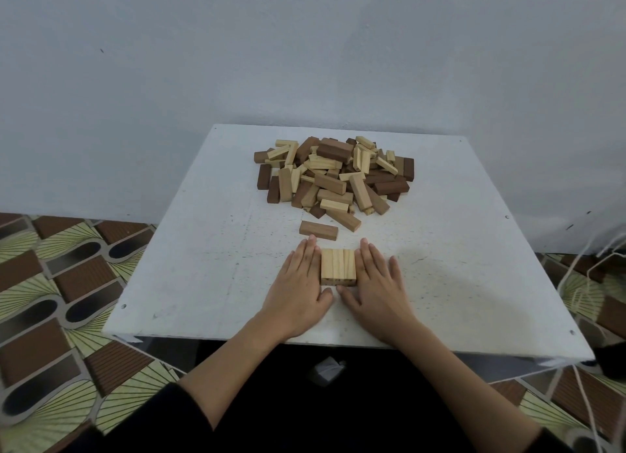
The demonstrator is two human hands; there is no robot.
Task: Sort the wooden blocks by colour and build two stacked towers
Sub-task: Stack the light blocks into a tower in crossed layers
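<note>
A: Where's the pale row (338, 267)?
B: On the surface (189, 266), between left hand (298, 285) and right hand (376, 283); straight fingers press its sides, long axes pointing away.
A: Next?
B: Brown block (318, 230), just beyond, nearer the left.

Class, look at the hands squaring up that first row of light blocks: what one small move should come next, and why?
Probably lift one hand to fetch another light block from the pile. The left hand and right hand press flat against the sides of the light row, which already looks flush, and it is one layer only. The lone brown block nearby suits the other tower.
</note>
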